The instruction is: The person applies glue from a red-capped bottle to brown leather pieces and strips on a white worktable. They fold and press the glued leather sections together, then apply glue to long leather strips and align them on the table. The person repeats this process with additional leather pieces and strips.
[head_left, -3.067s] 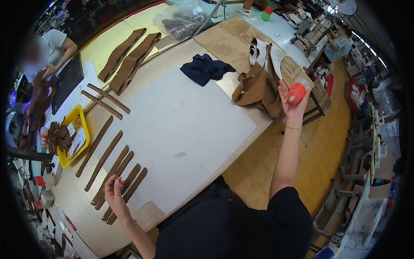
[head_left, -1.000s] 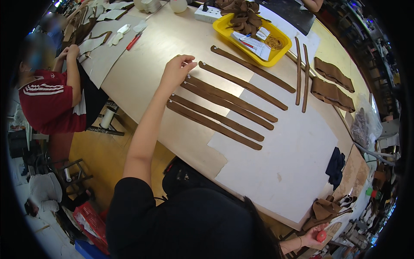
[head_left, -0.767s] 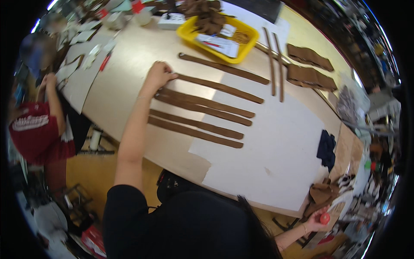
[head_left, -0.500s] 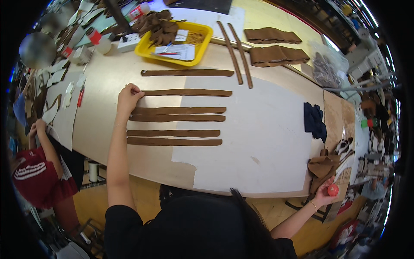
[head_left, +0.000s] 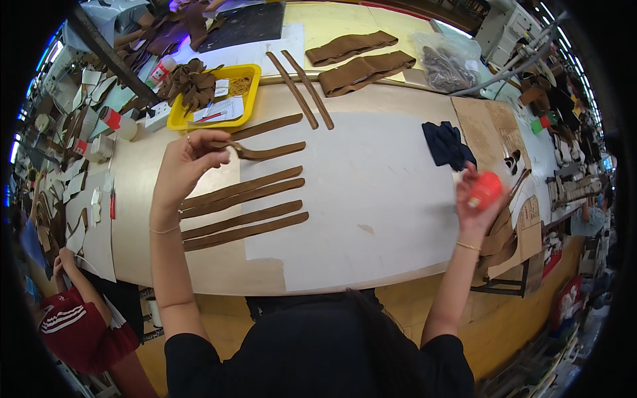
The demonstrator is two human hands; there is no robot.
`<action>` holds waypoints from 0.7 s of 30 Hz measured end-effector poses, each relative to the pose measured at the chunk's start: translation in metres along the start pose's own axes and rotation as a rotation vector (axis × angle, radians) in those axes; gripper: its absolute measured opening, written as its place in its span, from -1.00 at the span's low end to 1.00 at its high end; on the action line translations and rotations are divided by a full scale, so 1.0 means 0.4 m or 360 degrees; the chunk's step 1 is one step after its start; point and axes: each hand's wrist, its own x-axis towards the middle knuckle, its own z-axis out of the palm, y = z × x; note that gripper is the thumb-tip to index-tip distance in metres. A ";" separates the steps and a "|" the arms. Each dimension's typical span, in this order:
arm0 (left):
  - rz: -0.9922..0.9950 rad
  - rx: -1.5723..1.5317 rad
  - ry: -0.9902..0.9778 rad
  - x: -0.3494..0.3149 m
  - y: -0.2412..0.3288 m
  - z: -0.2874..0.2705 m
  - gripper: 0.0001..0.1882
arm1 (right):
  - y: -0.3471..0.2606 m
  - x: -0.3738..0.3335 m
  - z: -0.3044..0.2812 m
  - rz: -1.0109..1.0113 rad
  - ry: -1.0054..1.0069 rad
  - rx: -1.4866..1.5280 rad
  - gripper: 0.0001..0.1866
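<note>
1. I saw the left hand [head_left: 188, 169] pinching a narrow brown strip [head_left: 275, 153], its free end toward three o'clock.
2. The right hand [head_left: 464, 199], half-curled, cradled a red bottle [head_left: 488, 190], the strip at nine o'clock.

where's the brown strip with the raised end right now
In the head view, left of centre: the brown strip is second below the yellow tray, one end in the left hand, the other on the white sheet.
</note>
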 end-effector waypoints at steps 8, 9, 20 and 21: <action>0.1238 0.0448 -0.0088 -0.029 0.301 0.211 -0.79 | 0.317 -0.003 0.206 0.0712 -0.0893 0.0099 -0.02; 0.1234 0.0398 -0.0133 -0.028 0.322 0.233 -0.79 | 0.332 -0.012 0.211 0.0781 -0.1004 0.0202 0.00; 0.0076 0.0320 -0.0700 0.257 -0.008 0.360 -0.83 | 0.293 -0.205 0.018 0.1309 -0.0617 0.0335 -0.08; -0.0035 0.0392 -0.0718 0.290 -0.082 0.369 -0.84 | 0.300 -0.210 -0.018 0.1281 -0.0458 0.0233 -0.09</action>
